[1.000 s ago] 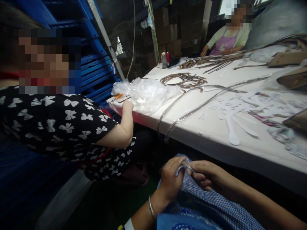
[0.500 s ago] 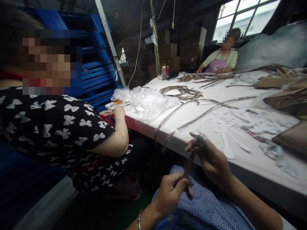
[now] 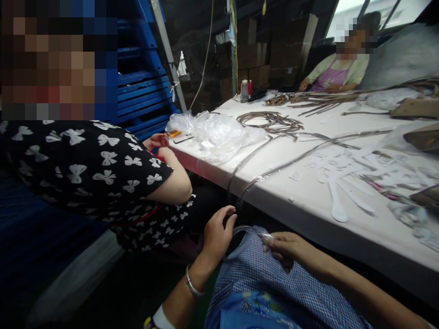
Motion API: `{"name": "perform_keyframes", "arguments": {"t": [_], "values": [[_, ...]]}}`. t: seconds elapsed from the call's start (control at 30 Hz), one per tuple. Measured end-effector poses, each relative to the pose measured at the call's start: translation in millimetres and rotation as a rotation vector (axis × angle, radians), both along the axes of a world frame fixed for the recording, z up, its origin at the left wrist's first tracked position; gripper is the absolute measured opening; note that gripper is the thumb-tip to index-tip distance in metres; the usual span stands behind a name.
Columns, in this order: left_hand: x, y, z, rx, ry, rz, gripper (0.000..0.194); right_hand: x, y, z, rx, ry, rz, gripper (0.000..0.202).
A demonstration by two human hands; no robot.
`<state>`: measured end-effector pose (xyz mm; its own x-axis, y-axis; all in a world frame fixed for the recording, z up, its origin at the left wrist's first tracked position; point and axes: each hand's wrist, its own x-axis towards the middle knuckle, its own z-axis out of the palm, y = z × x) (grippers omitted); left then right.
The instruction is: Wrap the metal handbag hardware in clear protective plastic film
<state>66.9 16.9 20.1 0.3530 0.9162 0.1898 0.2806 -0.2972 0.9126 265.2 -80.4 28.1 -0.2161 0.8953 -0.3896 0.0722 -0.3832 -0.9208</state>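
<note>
Over my lap, my right hand (image 3: 291,244) is closed with thumb and fingers pinched on a thin strap (image 3: 265,236) that looks wrapped in clear plastic. A curved length of it arcs left over the checked apron (image 3: 240,260); a dark brown part shows beneath my fingers. My left hand (image 3: 217,235), a bangle on its wrist, is raised beside the table's edge. Its thumb and forefinger are apart, with nothing visible between them. Close to those fingertips hangs the dark end of a long brown strap (image 3: 284,162), which runs over the white table (image 3: 274,201).
Clear plastic bags (image 3: 219,137) and coiled brown straps (image 3: 270,121) lie on the table. White cut strips (image 3: 338,201) and brown bag pieces (image 3: 425,141) are at right. A co-worker in a bow-print top (image 3: 113,169) sits close at left; another person (image 3: 338,73) sits across.
My left hand has let go of the brown strap piece and moved up and left toward the table's edge. My right hand has come down to my lap, pinching the plastic-wrapped strap. The view has shifted.
</note>
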Motion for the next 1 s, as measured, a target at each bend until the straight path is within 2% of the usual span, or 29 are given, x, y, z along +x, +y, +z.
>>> {"name": "perform_keyframes", "arguments": {"t": [0.03,0.1,0.17,0.23,0.3,0.4,0.47,0.53,0.63,0.7,0.77,0.87,1.0], "values": [[-1,-5,-3.1,0.072,0.028,-0.014,0.022,1,0,2.0,-0.095,0.153,-0.02,0.031],[-1,-20,-9.7,0.139,0.059,-0.137,0.024,2,1,6.1,-0.186,0.391,-0.063,0.024],[2,-35,-17.4,0.186,0.072,-0.254,0.033,-1,2,11.2,-0.208,0.527,-0.09,0.02],[8,-44,-25.1,0.216,0.065,-0.287,0.044,-6,3,18.3,-0.195,0.585,-0.096,0.02],[14,-44,-30.1,0.193,0.023,-0.262,0.042,-11,3,27.0,-0.157,0.61,-0.07,0.021],[24,-35,-30.0,0.095,-0.066,-0.252,0.031,-16,2,40.7,-0.043,0.625,-0.035,0.024],[29,-29,-26.5,0.006,-0.11,-0.289,0.035,-16,1,49.2,0.07,0.62,-0.057,0.026],[32,-28,-23.2,-0.089,-0.149,-0.373,0.039,-12,2,57.2,0.212,0.591,-0.14,0.029],[33,-36,-19.9,-0.227,-0.229,-0.511,0.039,-4,6,65.9,0.488,0.416,-0.361,0.039],[30,-44,-16.8,-0.303,-0.259,-0.557,0.037,3,12,65.5,0.682,0.159,-0.496,0.038],[26,-50,-10.7,-0.363,-0.275,-0.567,0.036,12,17,56.2,0.831,-0.17,-0.52,0.031],[18,-51,4.2,-0.464,-0.339,-0.512,0.035,23,20,26.9,0.916,-0.544,-0.311,0.02],[8,-38,24.4,-0.605,-0.386,-0.427,0.036,21,10,-12.5,0.94,-0.687,0.02,0.019]]}}
